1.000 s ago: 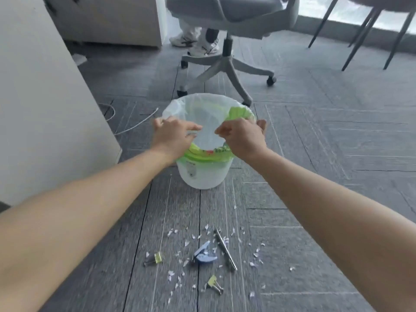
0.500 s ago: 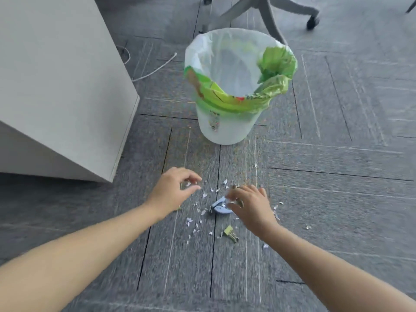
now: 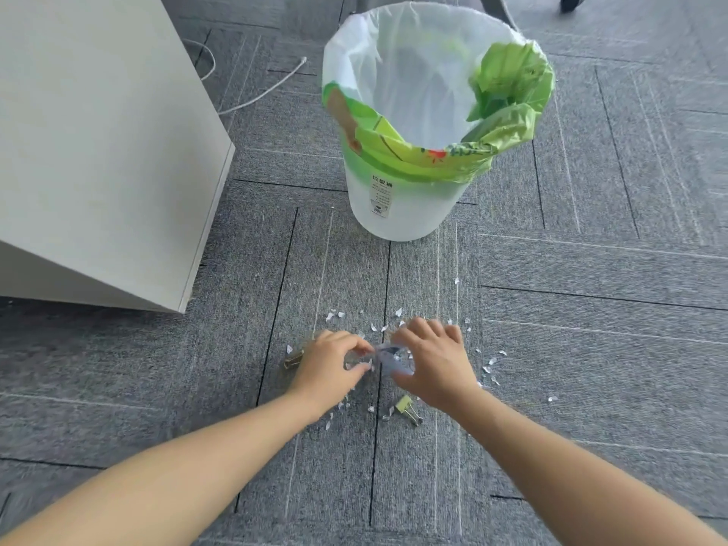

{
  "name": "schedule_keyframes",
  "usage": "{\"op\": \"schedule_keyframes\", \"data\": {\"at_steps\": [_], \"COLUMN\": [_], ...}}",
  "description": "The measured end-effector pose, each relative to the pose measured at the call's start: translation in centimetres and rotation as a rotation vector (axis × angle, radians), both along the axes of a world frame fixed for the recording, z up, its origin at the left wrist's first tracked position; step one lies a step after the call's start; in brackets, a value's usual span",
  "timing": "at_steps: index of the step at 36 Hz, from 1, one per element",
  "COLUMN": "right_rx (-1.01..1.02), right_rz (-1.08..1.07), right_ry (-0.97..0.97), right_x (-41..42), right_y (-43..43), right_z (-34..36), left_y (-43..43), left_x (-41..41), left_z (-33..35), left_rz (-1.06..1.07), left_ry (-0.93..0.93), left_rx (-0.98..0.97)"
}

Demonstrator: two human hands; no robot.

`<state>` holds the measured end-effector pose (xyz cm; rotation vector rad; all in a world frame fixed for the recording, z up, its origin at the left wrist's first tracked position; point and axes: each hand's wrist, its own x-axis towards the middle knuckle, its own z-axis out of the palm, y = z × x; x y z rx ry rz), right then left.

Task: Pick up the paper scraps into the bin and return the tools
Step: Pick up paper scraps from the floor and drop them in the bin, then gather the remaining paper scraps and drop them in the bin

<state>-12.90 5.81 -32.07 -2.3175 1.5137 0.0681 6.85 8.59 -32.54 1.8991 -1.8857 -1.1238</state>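
Small white paper scraps [image 3: 489, 365] lie scattered on the grey carpet in front of a white bin [image 3: 398, 206] lined with a white bag and a green one. My left hand [image 3: 329, 366] and my right hand [image 3: 435, 368] are low over the scraps, fingers curled. Between them they hold a pale blue-white object [image 3: 388, 356], blurred by motion; what it is I cannot tell. A yellow binder clip [image 3: 407, 408] lies just below my right hand. Another clip [image 3: 293, 361] shows at the left of my left hand.
A white cabinet [image 3: 98, 151] stands at the left, its corner close to the scraps. A white cable [image 3: 260, 96] runs on the floor behind it. A chair's base and castor [image 3: 571, 2] are at the top edge behind the bin.
My hands left the bin's rim, came down to the floor and closed in on the blue-white object among the scraps. The view has dropped closer to the carpet.
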Motion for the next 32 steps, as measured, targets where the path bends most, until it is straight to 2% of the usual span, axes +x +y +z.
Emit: {"op": "schedule_keyframes", "data": {"at_steps": [2, 6, 11, 17, 20, 25, 32], "right_rx": [0.045, 0.122, 0.218, 0.181, 0.144, 0.074, 0.032], "right_rz": [-0.168, -0.485, -0.607, -0.729, -0.783, -0.858, -0.956], "right_ry": [-0.090, -0.306, -0.355, -0.381, -0.332, -0.190, 0.027], "right_x": [-1.1, -4.7, -8.9, -11.1, -12.4, -13.9, -16.0], "right_y": [0.1, 0.6, 2.2, 4.1, 4.9, 5.6, 3.2], "right_z": [0.6, 1.4, 0.5, 0.9, 0.8, 1.1, 0.4], "left_y": [-0.6, -3.2, -6.5, -7.1, -6.9, -7.0, -5.3], "left_x": [-1.0, -3.7, -7.0, -8.8, -9.3, -9.6, -9.4], "left_z": [0.0, 0.8, 1.0, 0.6, 0.7, 0.7, 1.0], "left_rz": [-0.014, -0.186, -0.399, -0.682, -0.757, -0.831, -0.698], "left_ry": [0.017, -0.019, -0.127, -0.344, -0.405, -0.420, -0.348], "left_rx": [-0.027, -0.080, -0.123, -0.220, -0.310, -0.342, -0.366]}}
